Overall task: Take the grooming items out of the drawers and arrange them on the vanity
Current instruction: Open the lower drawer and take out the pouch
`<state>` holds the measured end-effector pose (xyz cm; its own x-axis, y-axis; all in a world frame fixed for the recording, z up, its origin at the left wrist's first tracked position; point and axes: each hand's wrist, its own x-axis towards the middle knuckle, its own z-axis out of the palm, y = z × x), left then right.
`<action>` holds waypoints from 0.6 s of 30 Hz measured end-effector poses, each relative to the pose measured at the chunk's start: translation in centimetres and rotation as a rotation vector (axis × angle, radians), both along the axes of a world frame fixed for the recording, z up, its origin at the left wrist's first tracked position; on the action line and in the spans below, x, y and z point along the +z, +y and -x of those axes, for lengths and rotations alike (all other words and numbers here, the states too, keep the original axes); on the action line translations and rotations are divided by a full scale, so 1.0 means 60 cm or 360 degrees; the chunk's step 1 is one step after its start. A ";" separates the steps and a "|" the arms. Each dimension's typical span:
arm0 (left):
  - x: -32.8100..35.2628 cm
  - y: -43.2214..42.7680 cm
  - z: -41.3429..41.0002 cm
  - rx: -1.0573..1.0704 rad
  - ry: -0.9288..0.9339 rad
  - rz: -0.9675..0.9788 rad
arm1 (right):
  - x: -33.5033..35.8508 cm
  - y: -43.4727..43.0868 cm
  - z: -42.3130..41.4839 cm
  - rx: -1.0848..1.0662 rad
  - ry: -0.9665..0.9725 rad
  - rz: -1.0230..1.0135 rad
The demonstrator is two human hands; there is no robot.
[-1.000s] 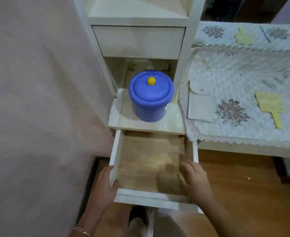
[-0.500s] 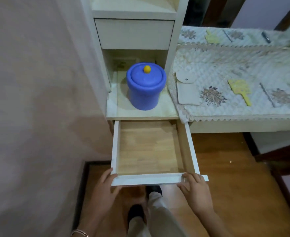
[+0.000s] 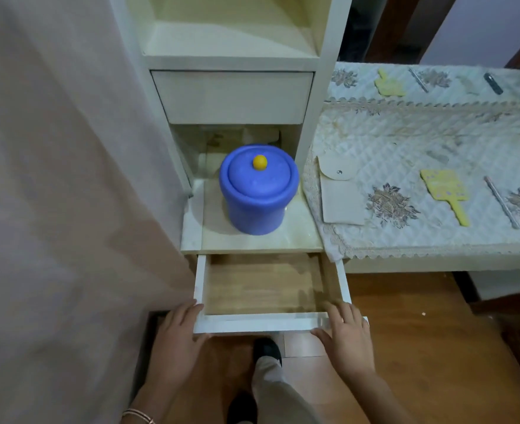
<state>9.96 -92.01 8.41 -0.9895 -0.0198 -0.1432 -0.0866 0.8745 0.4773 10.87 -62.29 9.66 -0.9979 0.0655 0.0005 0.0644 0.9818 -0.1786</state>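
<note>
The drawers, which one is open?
The lower drawer, below the blue pot, is pulled out and shows a bare wooden bottom. Both hands, left hand and right hand, rest at its front corners. The upper drawer is shut.

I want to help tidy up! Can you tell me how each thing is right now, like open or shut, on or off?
Lower drawer: pulled open, nothing visible inside.
Upper drawer: shut.
Blue pot: upright, lid on.
Pouch: flap snapped shut, lying flat on the vanity cloth.
Yellow comb: lying flat on the cloth.
Left hand: open, fingers on the drawer front's left corner.
Right hand: open, on the right corner.
</note>
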 end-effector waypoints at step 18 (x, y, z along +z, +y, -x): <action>0.016 0.031 0.202 -0.0203 0.0289 0.0462 | -0.012 0.014 0.203 0.0247 0.0311 -0.0071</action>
<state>-2.16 -90.13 9.34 -0.9954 0.0911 0.0283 0.0950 0.9741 0.2053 -1.31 -61.46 8.96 -0.9766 -0.0930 0.1940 -0.1194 0.9844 -0.1292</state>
